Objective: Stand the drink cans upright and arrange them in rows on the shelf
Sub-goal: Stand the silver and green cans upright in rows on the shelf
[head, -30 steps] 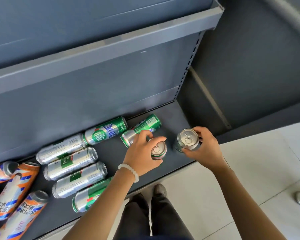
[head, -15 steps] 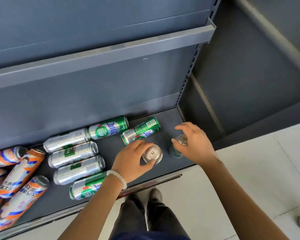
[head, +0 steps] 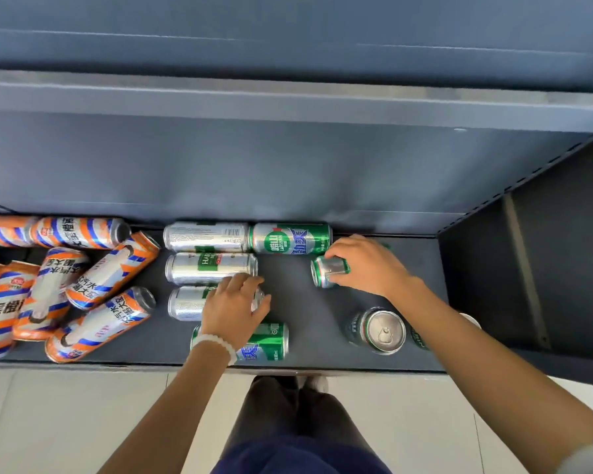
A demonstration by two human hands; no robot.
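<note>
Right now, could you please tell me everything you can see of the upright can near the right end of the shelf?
The upright can stands on the dark shelf near its front edge, toward the right end. Its round silver metal top faces the camera, pull tab in place, so it looks unopened. A red ring edges the top, and the side that shows is green with white print. No hand touches it. The right forearm passes just beside it, hiding part of another can top further right.

Person at shelf: bare forearms, dark clothing.
White beaded bracelet (head: 216, 343) on left wrist; dark trousers (head: 288, 412); light shoes (head: 317, 383).
</note>
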